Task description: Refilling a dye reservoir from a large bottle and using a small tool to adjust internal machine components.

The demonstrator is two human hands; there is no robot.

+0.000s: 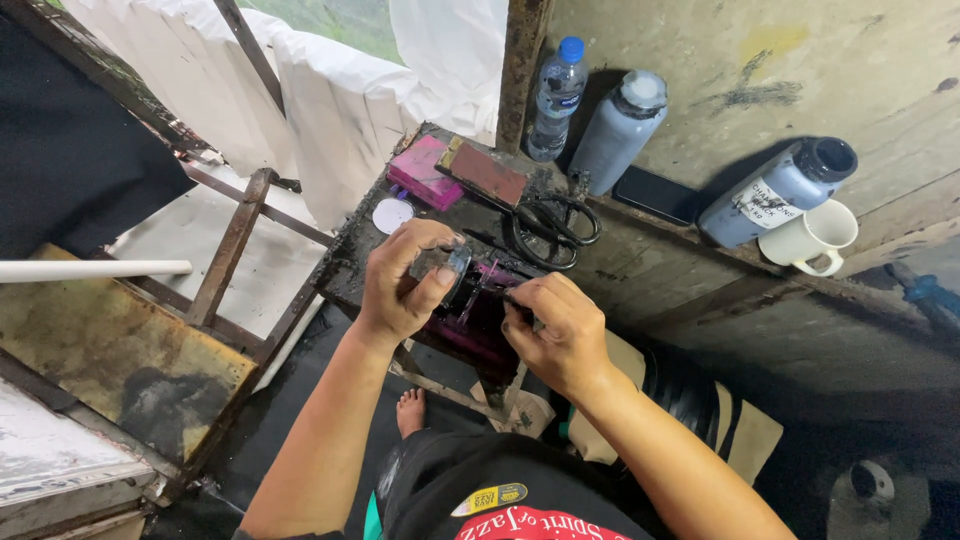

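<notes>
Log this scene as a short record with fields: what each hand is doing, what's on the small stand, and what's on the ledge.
left hand: grips a small dark round container, tilted
right hand: fingers pinched at a dark magenta-stained pad
stand: black scissors, pink block, brown block, white disc
ledge: clear water bottle, two grey bottles, white mug, black phone
below: a bare foot

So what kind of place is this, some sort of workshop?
Probably a small, rough craft or printing workbench. The stained table carries black scissors and a pink ink pad, grey ink-like bottles stand on the ledge, and both hands work over something magenta-stained.
</notes>
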